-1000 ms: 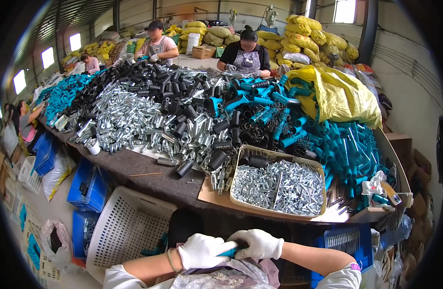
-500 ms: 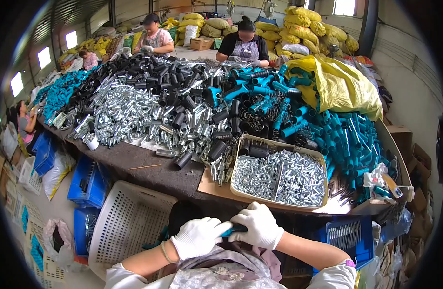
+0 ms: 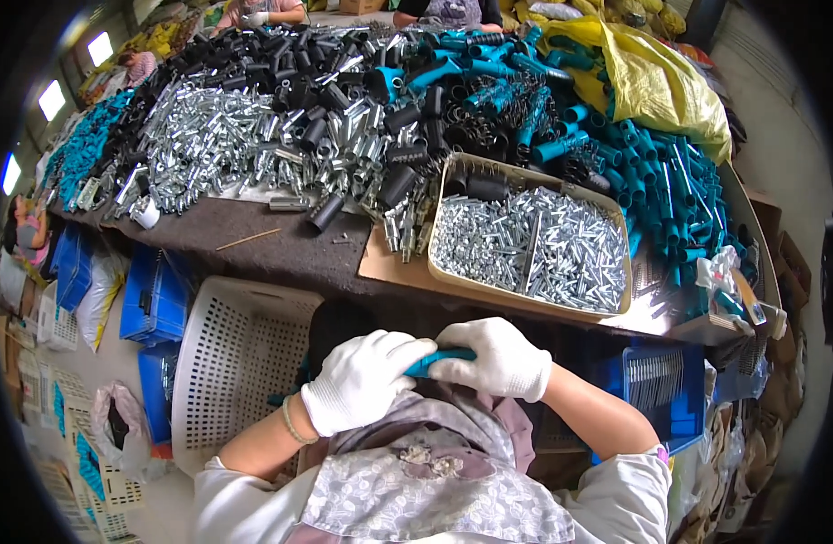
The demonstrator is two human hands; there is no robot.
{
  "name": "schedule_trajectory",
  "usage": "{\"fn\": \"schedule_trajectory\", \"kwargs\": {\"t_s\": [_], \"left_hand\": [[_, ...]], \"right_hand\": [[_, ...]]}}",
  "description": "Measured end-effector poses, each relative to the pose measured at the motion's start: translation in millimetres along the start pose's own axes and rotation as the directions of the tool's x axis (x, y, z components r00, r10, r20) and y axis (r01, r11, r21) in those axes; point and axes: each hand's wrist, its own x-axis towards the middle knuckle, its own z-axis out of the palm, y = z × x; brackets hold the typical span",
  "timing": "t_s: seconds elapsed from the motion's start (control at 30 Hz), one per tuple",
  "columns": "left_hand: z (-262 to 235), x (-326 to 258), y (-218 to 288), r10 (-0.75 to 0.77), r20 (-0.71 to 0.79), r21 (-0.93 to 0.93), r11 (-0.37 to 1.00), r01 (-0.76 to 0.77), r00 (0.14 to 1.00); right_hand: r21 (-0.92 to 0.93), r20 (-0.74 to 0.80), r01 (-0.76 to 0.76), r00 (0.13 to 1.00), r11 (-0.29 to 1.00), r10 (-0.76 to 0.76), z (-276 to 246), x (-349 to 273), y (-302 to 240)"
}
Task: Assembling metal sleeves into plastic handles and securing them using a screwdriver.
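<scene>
Head: left fingers [image 3: 406,354] and right fingers [image 3: 455,370] clasp a teal piece [image 3: 435,361]; tray [image 3: 629,265] holds pins [image 3: 580,249].

From my remote station I record both ends of the teal part [image 3: 439,361] at lower centre as hidden beneath the gloved left hand [image 3: 358,381] and right hand [image 3: 493,358]. At the upper edge of the frame I note that the co-worker in pink [image 3: 276,9] and the co-worker in a dark top [image 3: 448,11] are cut off, heads outside my view. I find the metal pins [image 3: 580,249] right of centre too small to tell individually, and the far-left worker [image 3: 31,236] blurred.
</scene>
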Motion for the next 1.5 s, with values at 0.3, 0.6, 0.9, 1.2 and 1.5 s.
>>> {"fn": "schedule_trajectory", "kwargs": {"t_s": [0.3, 0.6, 0.9, 1.2, 1.5], "left_hand": [[4, 7, 7, -0.008, -0.078, -0.056, 0.998, 0.003, 0.997], [12, 5, 5, -0.03, -0.16, -0.097, 0.995, 0.014, 0.987], [16, -3, 9, -0.151, -0.226, -0.217, 0.971, 0.101, 0.962], [10, -3, 2, -0.094, -0.253, -0.189, 0.981, 0.046, 0.963], [-1, -5, 2, -0.018, -0.184, -0.044, 0.999, 0.01, 0.983]], "right_hand": [[0.009, -0.043, 0.027, 0.999, 1.0, -0.026, 7, 1, -2], [-0.169, 0.096, 0.093, 0.992, 0.981, -0.078, -22, 9, -4], [-0.477, -0.344, -0.152, 0.939, 0.866, -0.024, -56, 56, 32], [0.185, -0.489, 0.017, 0.869, 0.983, 0.077, -57, 30, 7], [0.21, -0.261, -0.07, 0.957, 0.975, 0.125, -21, 2, -9]]}}
